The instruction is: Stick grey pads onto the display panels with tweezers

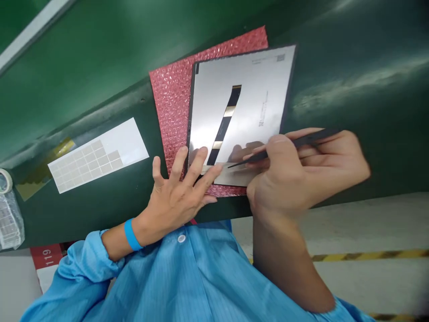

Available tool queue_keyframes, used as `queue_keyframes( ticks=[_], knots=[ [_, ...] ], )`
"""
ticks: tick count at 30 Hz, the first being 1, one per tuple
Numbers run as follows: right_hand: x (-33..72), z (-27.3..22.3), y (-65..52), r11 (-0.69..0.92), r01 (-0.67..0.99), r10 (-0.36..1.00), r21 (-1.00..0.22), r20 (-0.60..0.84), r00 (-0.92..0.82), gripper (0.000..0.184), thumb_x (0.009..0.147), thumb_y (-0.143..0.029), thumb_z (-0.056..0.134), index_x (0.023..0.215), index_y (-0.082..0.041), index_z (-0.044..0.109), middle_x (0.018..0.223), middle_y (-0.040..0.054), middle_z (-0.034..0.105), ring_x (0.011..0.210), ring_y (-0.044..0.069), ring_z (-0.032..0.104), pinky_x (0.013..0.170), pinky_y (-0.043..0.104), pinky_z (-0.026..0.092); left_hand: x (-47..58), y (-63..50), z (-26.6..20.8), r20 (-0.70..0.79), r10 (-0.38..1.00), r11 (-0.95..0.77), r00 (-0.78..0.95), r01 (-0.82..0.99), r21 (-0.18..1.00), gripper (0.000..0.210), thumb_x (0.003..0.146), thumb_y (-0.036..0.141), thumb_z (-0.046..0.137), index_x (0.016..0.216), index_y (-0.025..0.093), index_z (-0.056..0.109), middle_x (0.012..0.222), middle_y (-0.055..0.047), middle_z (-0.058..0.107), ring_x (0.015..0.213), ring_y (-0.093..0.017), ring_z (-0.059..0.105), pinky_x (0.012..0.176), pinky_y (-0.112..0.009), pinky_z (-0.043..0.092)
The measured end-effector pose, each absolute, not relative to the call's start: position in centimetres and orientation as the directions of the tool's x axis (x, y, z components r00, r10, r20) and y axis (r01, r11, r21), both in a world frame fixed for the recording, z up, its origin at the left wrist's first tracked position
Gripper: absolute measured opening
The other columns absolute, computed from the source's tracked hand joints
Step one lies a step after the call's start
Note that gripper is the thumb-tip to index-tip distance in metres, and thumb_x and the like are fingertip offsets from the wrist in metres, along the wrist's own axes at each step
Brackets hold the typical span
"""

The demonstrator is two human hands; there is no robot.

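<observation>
A flat display panel (254,107) with a silvery back lies tilted on a sheet of pink bubble wrap (172,103). Down its middle runs a black and gold flex cable (225,123). My left hand (182,181) is spread, its fingers resting on the panel's lower left edge and the wrap. In my right hand (291,165) is a pair of black tweezers (250,160), gripped between thumb and fingers. Their tip points left, close to the panel's near edge by the cable's lower end and my left fingertips. Whether the tip touches the panel I cannot tell.
Left on the green table mat (100,201) lies a white sheet of square grey stickers (97,156), partly over a yellowish transparent film (43,172). A tape roll (5,181) and a clear plastic-wrapped pack (10,221) sit at the far left edge.
</observation>
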State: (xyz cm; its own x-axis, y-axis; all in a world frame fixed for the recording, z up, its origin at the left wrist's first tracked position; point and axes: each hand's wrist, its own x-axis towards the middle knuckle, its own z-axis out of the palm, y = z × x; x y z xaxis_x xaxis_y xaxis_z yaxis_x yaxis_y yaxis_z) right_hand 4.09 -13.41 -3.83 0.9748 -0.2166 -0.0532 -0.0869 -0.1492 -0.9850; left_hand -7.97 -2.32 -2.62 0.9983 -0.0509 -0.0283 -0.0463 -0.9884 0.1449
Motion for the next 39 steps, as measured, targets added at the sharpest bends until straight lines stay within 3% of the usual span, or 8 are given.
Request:
queue_keyframes(
  ticks=[6,12,17,22,27,30,33,39],
  knots=[
    [3.1,-4.2,-12.9,0.007,-0.079,-0.249,-0.997,-0.079,0.965,0.019,0.069,-0.02,0.071,0.078,-0.016,0.055,0.063,0.0005,0.057,0.051,0.017,0.059,0.041,0.024,0.048,-10.5,1.6,-3.1,0.093,-0.257,-0.919,0.962,-0.273,0.284,0.034,0.101,0.046,0.059,0.126,0.025,0.068,0.153,-0.012,0.053,0.143,-0.037,0.043,0.119,-0.064,0.027],
    [4.0,-4.1,-16.5,0.039,-0.309,-0.103,-0.95,-0.312,0.945,0.023,0.074,-0.032,0.073,0.072,-0.018,0.055,0.059,0.0003,0.052,0.049,0.015,0.054,0.043,0.024,0.048,-9.5,1.1,-3.4,0.027,0.315,-0.814,0.949,0.255,0.521,0.042,0.106,0.031,0.046,0.141,0.011,0.053,0.122,-0.016,0.064,0.11,-0.027,0.061,0.094,-0.041,0.053],
    [6.6,-5.3,-22.5,-0.258,-0.471,0.037,-0.843,-0.496,0.867,0.035,0.08,-0.044,0.072,0.067,-0.014,0.058,0.064,0.0069,0.057,0.053,0.014,0.054,0.044,0.02,0.045,-4.8,-2.3,-1.4,-0.298,0.384,-0.599,0.874,0.481,0.64,0.028,0.105,0.033,0.044,0.121,0.013,0.054,0.104,-0.015,0.067,0.098,-0.03,0.064,0.088,-0.043,0.05],
    [7.6,-6.5,-23.4,-0.313,-0.514,0.173,-0.799,-0.58,0.796,0.047,0.073,-0.053,0.079,0.067,-0.012,0.058,0.067,0.0072,0.058,0.054,0.011,0.053,0.047,0.018,0.044,-1.2,-2.2,-2.0,-0.394,0.416,-0.397,0.819,0.554,0.732,0.026,0.092,0.042,0.063,0.092,0.017,0.057,0.094,-0.013,0.069,0.087,-0.031,0.067,0.075,-0.038,0.049],
    [8.1,-6.9,-23.1,-0.293,-0.533,0.271,-0.794,-0.603,0.75,0.056,0.068,-0.06,0.085,0.071,-0.011,0.057,0.069,0.0087,0.06,0.056,0.012,0.055,0.048,0.019,0.044,0.3,-2.1,-3.7,-0.439,0.366,-0.181,0.821,0.525,0.831,0.026,0.079,0.033,0.074,0.065,0.018,0.058,0.07,-0.006,0.064,0.075,-0.025,0.066,0.068,-0.031,0.047],
    [8.9,-6.6,-23.6,-0.247,-0.557,0.317,-0.793,-0.609,0.727,0.053,0.068,-0.055,0.087,0.075,-0.011,0.059,0.073,0.0098,0.06,0.06,0.015,0.058,0.051,0.022,0.049,0.2,-2.7,-4.1,-0.432,0.315,-0.007,0.845,0.457,0.89,0.006,0.073,0.018,0.073,0.075,0.015,0.068,0.076,-0.005,0.07,0.078,-0.023,0.068,0.069,-0.028,0.049],
    [10.4,-5.7,-24.0,-0.156,-0.55,0.284,-0.82,-0.571,0.77,0.042,0.067,-0.039,0.088,0.083,-0.013,0.061,0.078,0.008,0.061,0.063,0.014,0.059,0.055,0.022,0.052,-0.9,-2.2,-4.1,-0.418,0.252,0.2,0.873,0.375,0.905,0.021,0.069,0.012,0.066,0.088,0.011,0.073,0.088,-0.008,0.075,0.084,-0.023,0.071,0.071,-0.028,0.053],
    [11.5,-4.4,-21.3,-0.029,-0.584,0.315,-0.811,-0.562,0.765,0.046,0.071,-0.044,0.086,0.097,-0.013,0.064,0.082,0.0042,0.06,0.045,0.002,0.03,0.036,0.016,0.026,-5.2,2.8,-2.6,-0.351,0.119,0.469,0.929,0.259,0.845,0.043,0.063,0.023,0.072,0.103,0.01,0.074,0.094,-0.01,0.077,0.086,-0.025,0.072,0.077,-0.032,0.058]
  ],
)
